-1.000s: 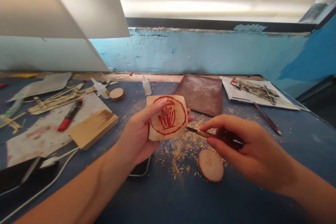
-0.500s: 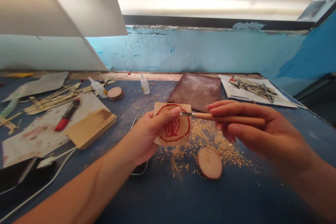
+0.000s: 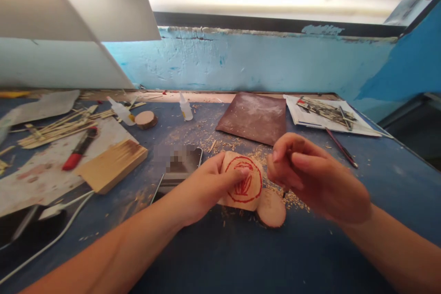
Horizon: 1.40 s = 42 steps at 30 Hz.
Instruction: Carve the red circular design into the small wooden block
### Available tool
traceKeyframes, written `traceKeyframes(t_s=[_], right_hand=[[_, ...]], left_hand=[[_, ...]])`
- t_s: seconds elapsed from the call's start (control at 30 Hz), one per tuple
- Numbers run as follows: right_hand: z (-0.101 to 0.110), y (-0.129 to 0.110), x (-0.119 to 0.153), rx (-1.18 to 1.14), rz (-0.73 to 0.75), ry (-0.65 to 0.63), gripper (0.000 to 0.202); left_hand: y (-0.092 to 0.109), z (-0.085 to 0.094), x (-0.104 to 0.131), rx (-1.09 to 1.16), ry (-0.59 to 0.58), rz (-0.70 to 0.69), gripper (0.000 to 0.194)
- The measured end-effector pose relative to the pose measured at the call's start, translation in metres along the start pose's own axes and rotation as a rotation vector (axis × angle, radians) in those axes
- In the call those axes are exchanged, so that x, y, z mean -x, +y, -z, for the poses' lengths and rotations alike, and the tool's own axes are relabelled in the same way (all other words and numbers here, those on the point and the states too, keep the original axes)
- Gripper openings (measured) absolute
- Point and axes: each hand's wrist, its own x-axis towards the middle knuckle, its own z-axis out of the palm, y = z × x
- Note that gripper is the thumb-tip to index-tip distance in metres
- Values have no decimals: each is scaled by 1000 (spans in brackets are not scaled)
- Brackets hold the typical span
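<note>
My left hand (image 3: 213, 183) is closed on a thin, pale wooden piece (image 3: 255, 179), with the thumb pressed across its face. A red circle with a red leaf-like drawing inside is marked on it. My right hand (image 3: 306, 174) is curled with the fingers bent in, just right of this piece. Whatever it holds is hidden; a small dark tip shows below the fingers. Below the held piece, a round wood slice (image 3: 272, 211) with a bark edge lies on the blue table, partly covered by it.
Wood shavings (image 3: 292, 200) lie under my hands. Behind are a brown sheet (image 3: 253, 117) and a small glue bottle (image 3: 186, 108). A purple pen-like tool (image 3: 341, 147) lies at right. At left are a phone (image 3: 175, 165), a wooden block (image 3: 112, 165) and a red-black marker (image 3: 81, 147).
The marked wooden piece has moved down and right in my left hand. My right hand has curled inward; the wooden-handled carving tool seen in it before no longer shows clearly.
</note>
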Motion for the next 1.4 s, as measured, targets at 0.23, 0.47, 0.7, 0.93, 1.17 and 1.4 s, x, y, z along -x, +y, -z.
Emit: traceKeyframes(t_s=[0.23,0.47,0.7,0.93,1.17,1.4], right_hand=[[-8,-2,0,26,88,-113,49],[-7,1,0,-67,4,-111,50],[-7,-1,1,-168,-11,-128,20],[-21,-7,5,-184,48,-158,58],[-33,9,-5,-230,38,-145,53],[-12,-13,-10,-321,5,-138,56]], left_hand=[[-5,7,-1,-291,52,-140,60],[0,3,4,-427,28,-77,73],[3,6,4,-487,-10,-113,66],[2,8,0,-490,-77,-91,57],[1,13,-1,-498,-112,-119,53],[1,6,2,-333,-97,-189,56]])
